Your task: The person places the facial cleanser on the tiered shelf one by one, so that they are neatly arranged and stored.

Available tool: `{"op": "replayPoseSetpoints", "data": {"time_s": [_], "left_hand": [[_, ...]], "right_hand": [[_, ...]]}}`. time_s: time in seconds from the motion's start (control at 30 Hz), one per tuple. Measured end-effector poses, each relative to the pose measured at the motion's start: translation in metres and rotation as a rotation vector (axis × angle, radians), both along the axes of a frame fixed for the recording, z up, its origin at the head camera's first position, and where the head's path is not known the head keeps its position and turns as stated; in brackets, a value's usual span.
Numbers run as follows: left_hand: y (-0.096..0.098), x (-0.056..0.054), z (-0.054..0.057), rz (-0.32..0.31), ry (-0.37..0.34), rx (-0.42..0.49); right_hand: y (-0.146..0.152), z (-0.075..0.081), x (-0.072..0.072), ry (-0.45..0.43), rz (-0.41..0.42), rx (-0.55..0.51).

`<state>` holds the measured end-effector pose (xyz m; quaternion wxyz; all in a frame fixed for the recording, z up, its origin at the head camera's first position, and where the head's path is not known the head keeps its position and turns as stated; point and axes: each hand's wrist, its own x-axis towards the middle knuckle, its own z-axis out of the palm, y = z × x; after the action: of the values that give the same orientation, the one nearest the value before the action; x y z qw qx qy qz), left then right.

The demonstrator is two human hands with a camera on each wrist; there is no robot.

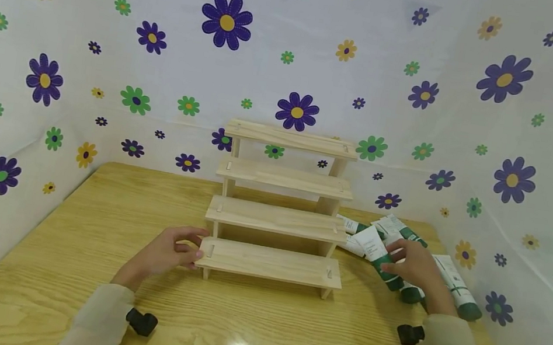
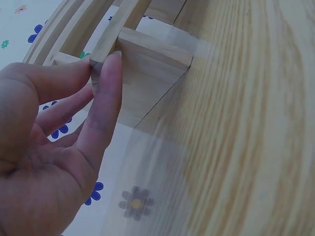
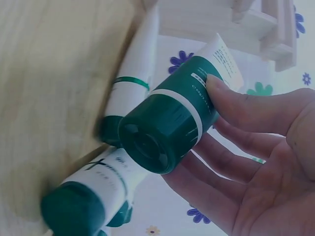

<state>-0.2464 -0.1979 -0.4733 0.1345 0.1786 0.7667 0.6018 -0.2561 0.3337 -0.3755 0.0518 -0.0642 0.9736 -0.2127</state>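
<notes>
A stepped wooden display rack point(image 1: 271, 263) with several tiers stands mid-table in the head view. My left hand point(image 1: 165, 254) is at the left end of its lowest step; in the left wrist view, thumb and forefinger pinch the corner of that wooden board point(image 2: 106, 49). To the right of the rack, my right hand point(image 1: 414, 268) grips a white-and-green squeeze tube point(image 1: 372, 245). The right wrist view shows the thumb on one side of this tube point(image 3: 170, 115) and the fingers around the other, its green cap tilted toward the camera.
More squeeze tubes point(image 1: 457, 286) lie in a loose pile around and under the right hand, some behind the rack's right side. Flower-print cloth point(image 1: 280, 67) walls off the back and sides of the wooden table point(image 1: 212, 328).
</notes>
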Motion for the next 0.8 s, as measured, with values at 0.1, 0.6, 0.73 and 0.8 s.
{"op": "replayPoseSetpoints", "data": {"time_s": [0.1,0.6,0.73,0.8], "left_hand": [[0.0,0.0,0.0,0.001,-0.003,0.005],[0.0,0.0,0.002,0.007,0.002,-0.018],[0.0,0.0,0.002,0.006,0.003,-0.019],[0.0,0.0,0.001,0.01,-0.002,-0.018]], "right_hand": [[0.0,0.006,-0.001,0.009,-0.024,-0.017],[-0.017,0.028,-0.012,0.092,-0.178,-0.163],[-0.024,0.035,-0.014,0.151,-0.17,-0.185],[-0.027,0.038,-0.016,0.171,-0.168,-0.212]]}}
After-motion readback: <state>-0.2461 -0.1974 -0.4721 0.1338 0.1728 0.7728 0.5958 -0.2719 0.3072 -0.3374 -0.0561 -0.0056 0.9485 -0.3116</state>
